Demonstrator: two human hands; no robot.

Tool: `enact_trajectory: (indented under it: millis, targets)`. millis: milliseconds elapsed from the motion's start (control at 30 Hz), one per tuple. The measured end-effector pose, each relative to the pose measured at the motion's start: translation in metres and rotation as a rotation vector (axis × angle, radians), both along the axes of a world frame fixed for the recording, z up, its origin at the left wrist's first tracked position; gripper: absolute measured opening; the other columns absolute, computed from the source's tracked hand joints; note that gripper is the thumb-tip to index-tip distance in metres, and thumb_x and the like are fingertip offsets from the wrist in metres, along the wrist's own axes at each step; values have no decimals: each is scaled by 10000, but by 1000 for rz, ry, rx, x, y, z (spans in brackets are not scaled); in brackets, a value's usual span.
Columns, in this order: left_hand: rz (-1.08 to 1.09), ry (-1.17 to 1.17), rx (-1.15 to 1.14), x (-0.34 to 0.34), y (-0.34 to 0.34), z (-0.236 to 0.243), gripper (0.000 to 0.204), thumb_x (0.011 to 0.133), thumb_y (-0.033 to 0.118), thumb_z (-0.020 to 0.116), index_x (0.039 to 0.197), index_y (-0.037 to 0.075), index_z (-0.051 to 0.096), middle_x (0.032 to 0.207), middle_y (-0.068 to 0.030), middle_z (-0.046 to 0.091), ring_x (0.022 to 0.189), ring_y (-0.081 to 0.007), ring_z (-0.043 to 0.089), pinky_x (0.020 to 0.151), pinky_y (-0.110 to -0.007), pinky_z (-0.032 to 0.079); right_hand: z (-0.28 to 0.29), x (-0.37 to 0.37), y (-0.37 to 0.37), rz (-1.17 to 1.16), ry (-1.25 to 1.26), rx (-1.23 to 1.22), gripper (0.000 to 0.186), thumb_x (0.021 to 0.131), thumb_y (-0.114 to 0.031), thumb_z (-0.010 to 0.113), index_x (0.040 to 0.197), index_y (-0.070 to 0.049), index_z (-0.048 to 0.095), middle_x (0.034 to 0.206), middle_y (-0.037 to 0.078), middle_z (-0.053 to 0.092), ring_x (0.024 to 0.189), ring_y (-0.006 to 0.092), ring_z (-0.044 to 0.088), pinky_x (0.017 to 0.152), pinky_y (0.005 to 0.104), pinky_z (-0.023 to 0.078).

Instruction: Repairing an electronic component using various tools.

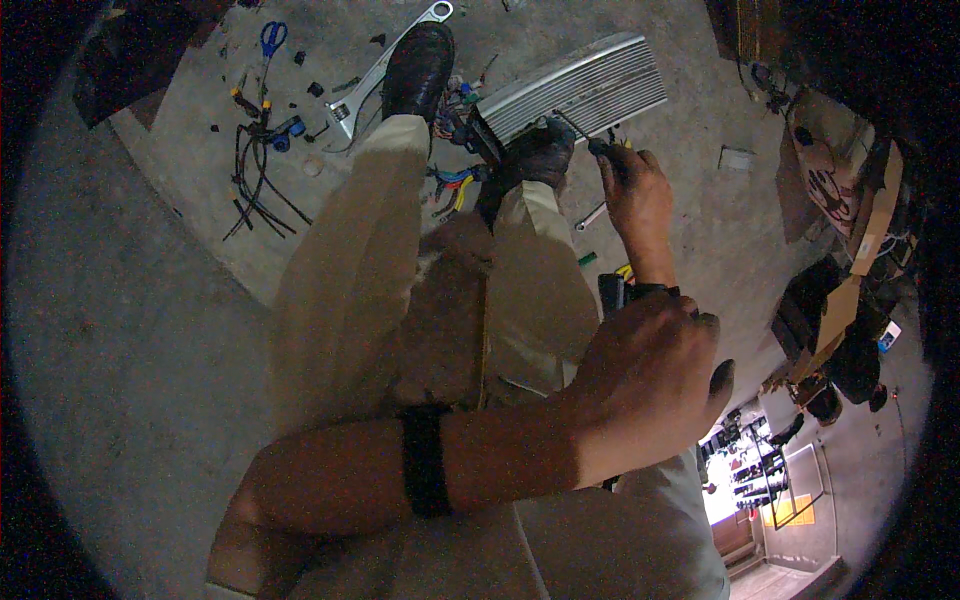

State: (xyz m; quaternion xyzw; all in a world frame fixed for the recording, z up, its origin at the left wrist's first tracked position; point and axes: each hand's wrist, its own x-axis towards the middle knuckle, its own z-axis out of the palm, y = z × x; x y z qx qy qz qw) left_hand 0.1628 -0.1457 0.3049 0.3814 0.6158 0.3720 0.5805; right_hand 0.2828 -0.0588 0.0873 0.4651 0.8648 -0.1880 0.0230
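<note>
My right hand [640, 205] is closed around the dark handle of a screwdriver [575, 128]. Its thin shaft points left toward the lower edge of a ribbed silver metal housing [610, 80], which looks like a heat sink. One dark shoe [540, 155] of mine is against the near side of that housing. Across my lap reaches my left forearm, with a black band on it. My left hand [650, 375] is curled beside my right wrist, its back toward me; whatever its fingers may hold is hidden. A black object [612, 292] shows just above it.
A large adjustable wrench [350, 105] lies by my other shoe [418, 70]. Left of it are blue-handled scissors [272, 42] and black cables [258, 180]. Coloured wires [460, 180] lie between my feet; a spanner [592, 216] is nearer. Cardboard [835, 170] stands at right.
</note>
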Motion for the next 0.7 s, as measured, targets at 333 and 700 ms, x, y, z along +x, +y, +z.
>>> enact_trajectory:
  millis: [333,700]
  targets:
    - [-9,-6,26,7,-2,-1,265,846,232,694,854,-28,643,860,-219,667,860,-374,669,832,-469,540,6,-9,0,8,-29,10,209,919,-282,721,1038,-112,756,923,137,670,829,378,673,702,467,533]
    - [8,0,25,4,0,0,244,838,213,702,832,-20,629,849,-210,661,831,-364,670,793,-472,541,6,-12,2,27,-75,-34,240,934,-290,671,1119,-148,729,1006,182,691,853,411,685,723,498,561]
